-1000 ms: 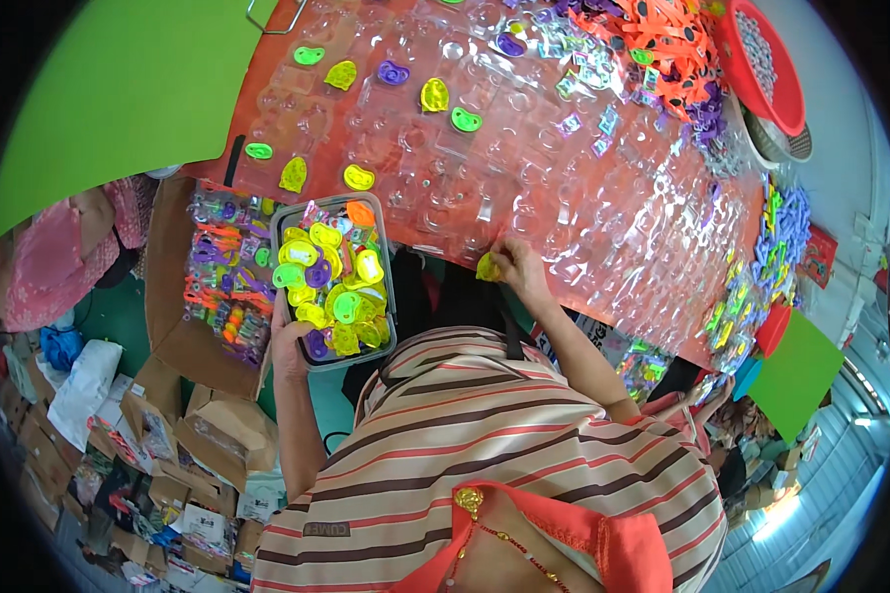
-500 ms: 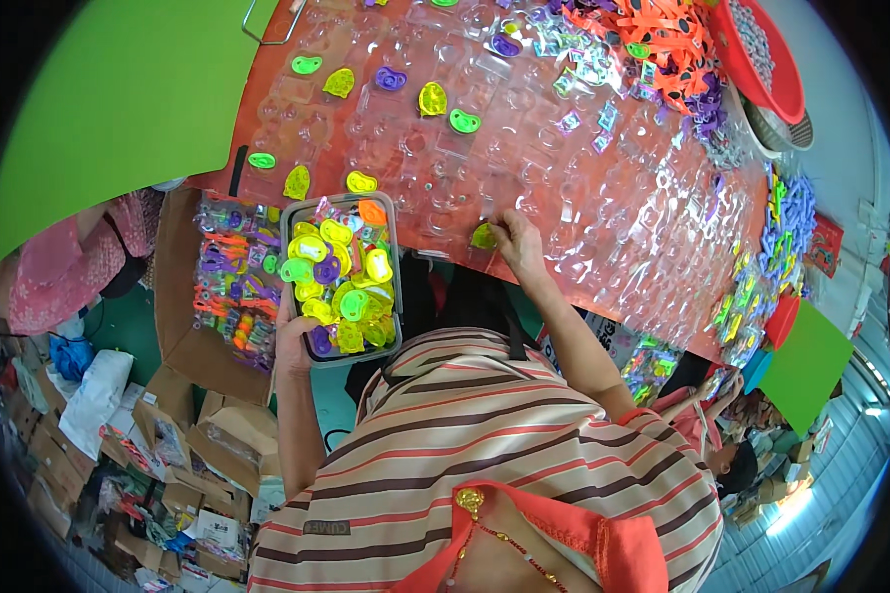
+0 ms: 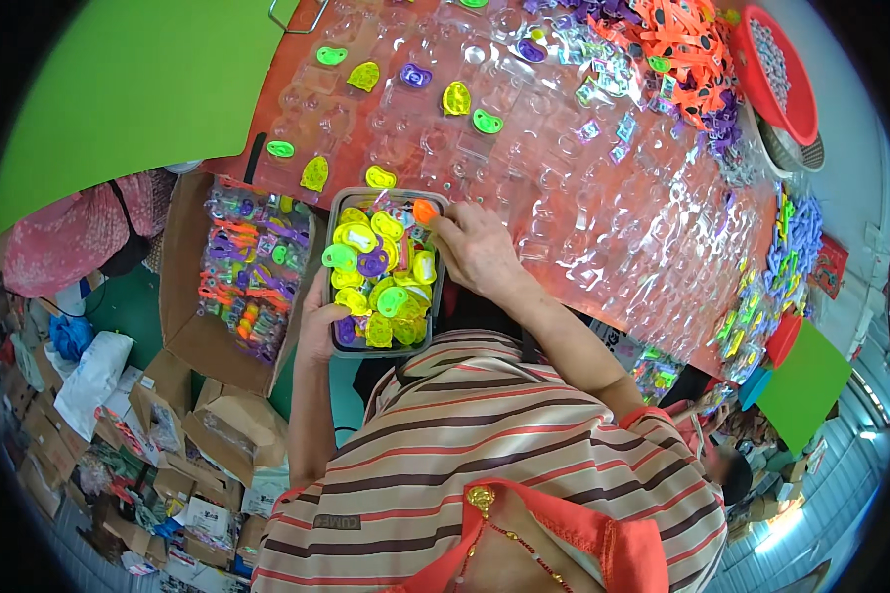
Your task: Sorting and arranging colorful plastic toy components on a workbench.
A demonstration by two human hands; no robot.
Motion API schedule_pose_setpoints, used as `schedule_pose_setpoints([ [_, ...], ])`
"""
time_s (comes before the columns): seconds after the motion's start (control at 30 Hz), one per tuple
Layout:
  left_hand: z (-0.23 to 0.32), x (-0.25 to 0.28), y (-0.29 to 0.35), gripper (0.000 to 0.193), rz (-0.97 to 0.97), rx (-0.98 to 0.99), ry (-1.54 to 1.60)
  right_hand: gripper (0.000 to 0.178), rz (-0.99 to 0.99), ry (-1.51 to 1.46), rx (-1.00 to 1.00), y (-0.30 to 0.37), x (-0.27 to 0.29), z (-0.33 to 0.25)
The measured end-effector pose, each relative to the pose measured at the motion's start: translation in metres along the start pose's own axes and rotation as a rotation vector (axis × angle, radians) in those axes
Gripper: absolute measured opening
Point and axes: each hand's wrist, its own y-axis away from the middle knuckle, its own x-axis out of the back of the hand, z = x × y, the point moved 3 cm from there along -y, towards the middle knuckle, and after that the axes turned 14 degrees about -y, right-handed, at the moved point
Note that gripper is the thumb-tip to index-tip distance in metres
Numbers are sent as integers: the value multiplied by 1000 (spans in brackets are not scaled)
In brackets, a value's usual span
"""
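Observation:
My left hand (image 3: 324, 324) grips the left side of a clear plastic box (image 3: 334, 212), its thumb over the rim. Inside lie many small toy pacifiers, mostly yellow, with a few green and purple ones. At the box's far right corner, my right hand (image 3: 480, 252) has its thumb and fingertips closed on an orange toy pacifier (image 3: 425, 211). Part of that piece hides behind the fingers. Past the box, a yellow pacifier (image 3: 381, 177) sits on the sheets of clear blister trays (image 3: 564, 222) covering the red table.
A cardboard box (image 3: 183, 287) of packed colourful toys stands left of me. More pacifiers are scattered over the trays. Orange strap pieces (image 3: 677, 54) are heaped far right, near a red basin (image 3: 796, 84) of small beads. A green board (image 3: 138, 89) spans the far left.
My right hand has left the yellow pacifier at the table's near edge and come left to the orange one in the box. The view has shifted slightly.

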Motion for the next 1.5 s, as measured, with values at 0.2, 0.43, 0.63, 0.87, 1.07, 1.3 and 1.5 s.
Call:
schedule_pose_setpoints([
  [0.2,5,-4,-1,85,-40,21,-44,28,-177,339,58,-16,-10,-1],
  [0.43,-6,1,3,89,-70,45,-78,22,-267,435,-11,5,-17,12],
  [0.63,-7,1,5,90,-56,79,-98,24,-155,258,-139,23,-28,21],
  [0.87,-5,5,8,88,-25,47,-37,20,-23,-51,-113,22,-16,29],
  [1.07,-1,24,19,86,65,26,19,11,192,-255,-398,10,37,72],
  [1.3,1,29,22,89,72,-6,-14,22,-218,12,-123,3,10,87],
  [1.5,-11,32,23,89,72,13,-1,23,-226,185,58,-12,-8,49],
])
